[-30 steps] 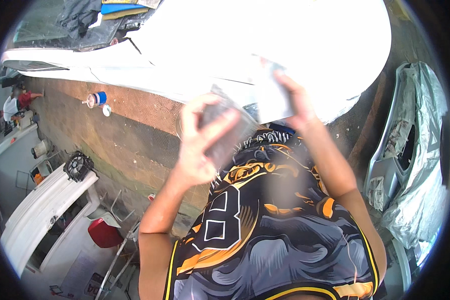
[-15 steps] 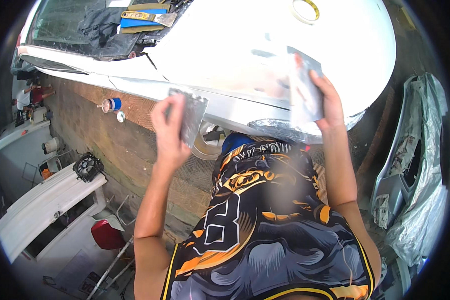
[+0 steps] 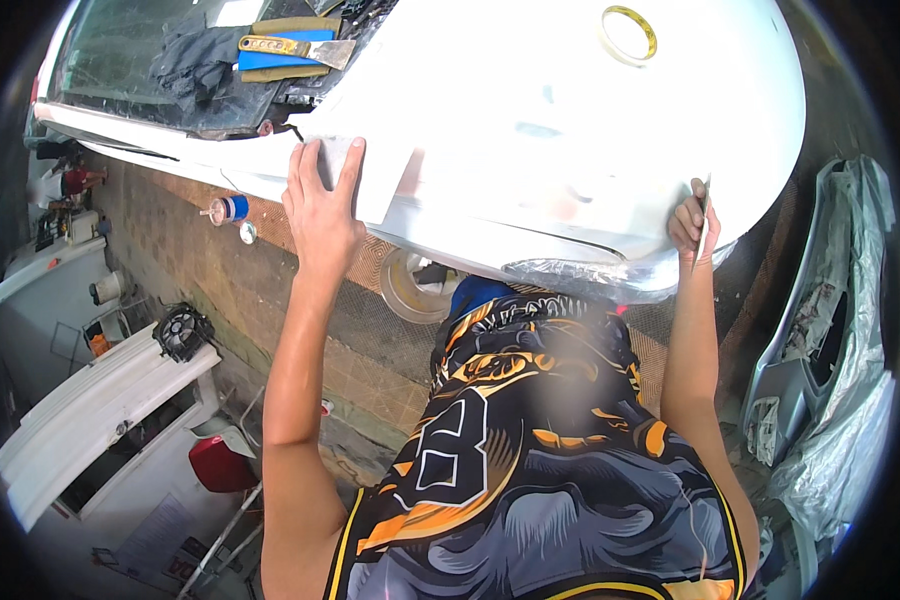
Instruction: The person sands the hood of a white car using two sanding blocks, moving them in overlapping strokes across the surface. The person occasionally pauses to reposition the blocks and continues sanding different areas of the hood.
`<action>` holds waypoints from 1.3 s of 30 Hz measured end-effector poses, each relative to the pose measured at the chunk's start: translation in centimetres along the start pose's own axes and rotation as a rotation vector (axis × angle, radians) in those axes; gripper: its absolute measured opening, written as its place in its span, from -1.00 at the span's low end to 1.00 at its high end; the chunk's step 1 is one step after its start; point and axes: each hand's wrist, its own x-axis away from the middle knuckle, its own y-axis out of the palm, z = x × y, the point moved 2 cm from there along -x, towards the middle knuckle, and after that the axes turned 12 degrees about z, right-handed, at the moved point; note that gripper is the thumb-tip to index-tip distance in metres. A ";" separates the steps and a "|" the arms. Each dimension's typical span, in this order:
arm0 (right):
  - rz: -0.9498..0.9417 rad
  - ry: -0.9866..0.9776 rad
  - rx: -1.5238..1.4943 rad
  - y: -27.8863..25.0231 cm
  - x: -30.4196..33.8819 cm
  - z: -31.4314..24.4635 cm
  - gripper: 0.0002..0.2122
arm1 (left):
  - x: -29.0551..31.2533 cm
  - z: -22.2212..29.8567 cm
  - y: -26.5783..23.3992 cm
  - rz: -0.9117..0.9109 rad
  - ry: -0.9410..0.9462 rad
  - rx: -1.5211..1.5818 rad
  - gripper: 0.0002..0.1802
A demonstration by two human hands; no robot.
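White car (image 3: 530, 80); left fingers (image 3: 350, 170) parted, holding sheet (image 3: 331, 160).

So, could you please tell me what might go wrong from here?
The grey sheet under the left hand and the thin sheet in the right hand might scratch the white bodywork if a corner catches. The tape roll lying on that bodywork could slide if knocked. The scraper, resting across a blue pad, might tip off if bumped.

Worn brown floor (image 3: 270, 292), white car panel (image 3: 85, 415) and black fan (image 3: 182, 334) at left, plastic-draped grey bumper (image 3: 792, 398) at right
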 end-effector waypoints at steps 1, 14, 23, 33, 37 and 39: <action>-0.072 0.012 -0.028 0.1 -0.2 0.2 -0.86 | 0.0 -0.1 0.0 -0.014 -0.007 -0.009 0.02; -0.126 0.082 0.032 -0.8 -0.3 -0.3 -0.82 | -1.3 -1.2 1.5 -0.015 -0.017 -0.017 0.06; -0.117 0.077 0.018 -1.1 -0.3 -0.5 -0.79 | 2.0 -0.5 2.1 0.000 -0.066 0.060 0.05; -0.118 0.090 -0.018 -0.6 -0.5 -0.5 -0.80 | 7.8 2.1 2.4 -0.027 -0.149 0.099 -0.01; 0.013 0.030 0.064 -0.3 -0.2 -0.6 -0.76 | 9.0 2.8 -0.5 -0.029 -0.187 0.203 -0.09; 0.290 -0.085 0.182 3.4 0.6 1.2 -0.76 | 9.0 3.1 -2.4 0.050 -0.262 0.410 -0.13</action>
